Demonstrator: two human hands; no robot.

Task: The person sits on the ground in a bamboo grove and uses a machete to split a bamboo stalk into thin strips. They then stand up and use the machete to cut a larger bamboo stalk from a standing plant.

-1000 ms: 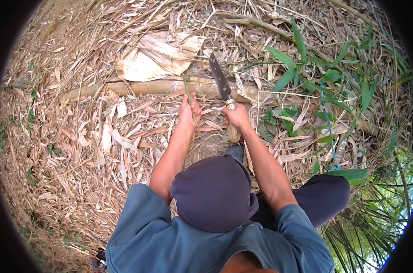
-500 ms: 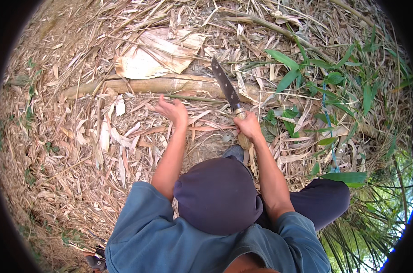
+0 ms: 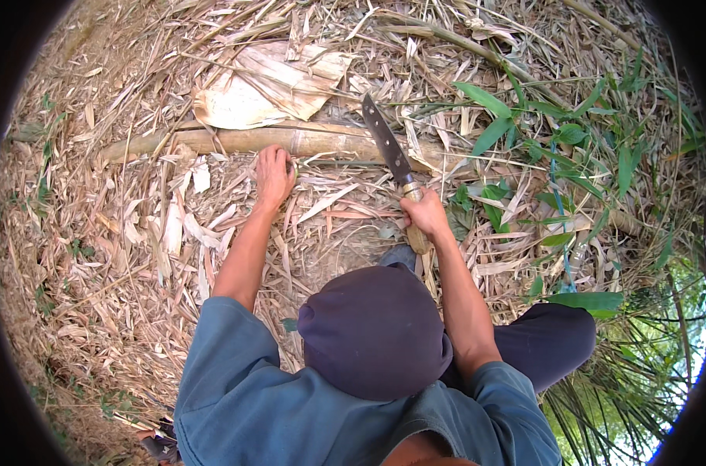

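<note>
Left hand [image 3: 274, 179] has shifted left, now at the pole's [image 3: 244, 140] near edge, fingers curled; can't tell if pinching anything. Right hand [image 3: 425, 215] grips knife [image 3: 398, 161] by handle, blade pointing far-left.

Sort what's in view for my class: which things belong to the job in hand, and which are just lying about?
Seemingly in the job:
wooden-handled knife, held in the right hand
bamboo pole, near the left hand; contact unclear
thin green stem beside the pole

Apparently just lying or growing about:
broad dry sheath
dry leaf litter
blue cord
leafy green shoots
</note>
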